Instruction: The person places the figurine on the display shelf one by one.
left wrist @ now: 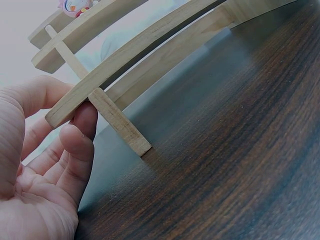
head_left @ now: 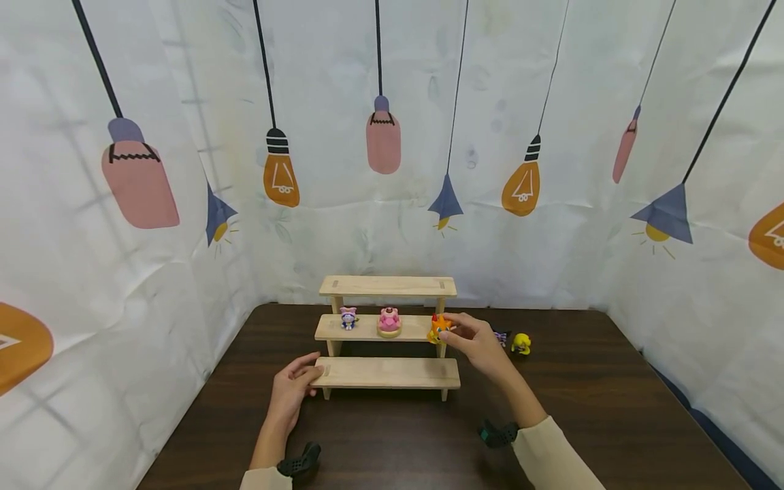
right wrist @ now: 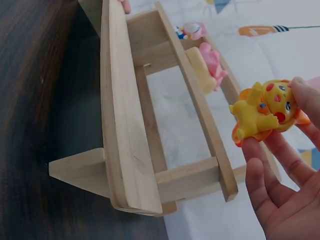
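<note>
A three-tier wooden display stand rises in steps on the dark table. Its lowest tier is gripped at the left end by my left hand, with fingertips under the board in the left wrist view. My right hand pinches a yellow-and-orange toy figurine between thumb and fingers, at the right end of the middle tier. Further left on that tier stand a pink figurine on a pale round base and a small purple-and-white figurine.
Right of the stand, a yellow figurine and a dark purple figurine rest on the table, the purple one partly hidden by my right hand. White cloth printed with lamps hangs behind and along both sides.
</note>
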A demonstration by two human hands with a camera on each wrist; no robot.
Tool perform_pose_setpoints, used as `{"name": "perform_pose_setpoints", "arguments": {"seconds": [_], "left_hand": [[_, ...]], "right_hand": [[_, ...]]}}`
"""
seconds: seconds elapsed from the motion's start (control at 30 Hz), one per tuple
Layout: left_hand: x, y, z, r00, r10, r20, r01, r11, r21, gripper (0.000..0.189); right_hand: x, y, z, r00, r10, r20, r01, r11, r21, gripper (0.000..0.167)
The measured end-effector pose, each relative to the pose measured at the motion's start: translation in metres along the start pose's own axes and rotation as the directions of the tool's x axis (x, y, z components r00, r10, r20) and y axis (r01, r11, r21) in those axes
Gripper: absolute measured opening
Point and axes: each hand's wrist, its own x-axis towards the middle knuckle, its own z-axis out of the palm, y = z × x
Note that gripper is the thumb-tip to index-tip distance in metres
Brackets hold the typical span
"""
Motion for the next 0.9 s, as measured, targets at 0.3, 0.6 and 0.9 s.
{"name": "perform_pose_setpoints", "arguments": {"seconds": [0.3,0.6,0.9], "left_hand": [[-0.001,0.0,-0.001,1.0,-0.004,0.0,0.004,1.0,-0.009,0.049],[0.0,-0.001,-0.001,1.0,-0.007,-0.002,0.007,1.0,-0.015,0.05],[0.0,0.0,-0.001,1.0,-0.006,-0.002,0.006,1.0,-0.009,0.049]], "right_hand": [[0.019,0.004,0.004,0.999,0.013,0.034,-0.012,1.0,-0.007,0.048],[0.03,0.005,0.006,0.999,0.032,0.039,-0.031,0.999,-0.023,0.048],[0.033,0.003,0.004,0.998,0.058,0.04,-0.057,0.998,-0.025,0.05]]}}
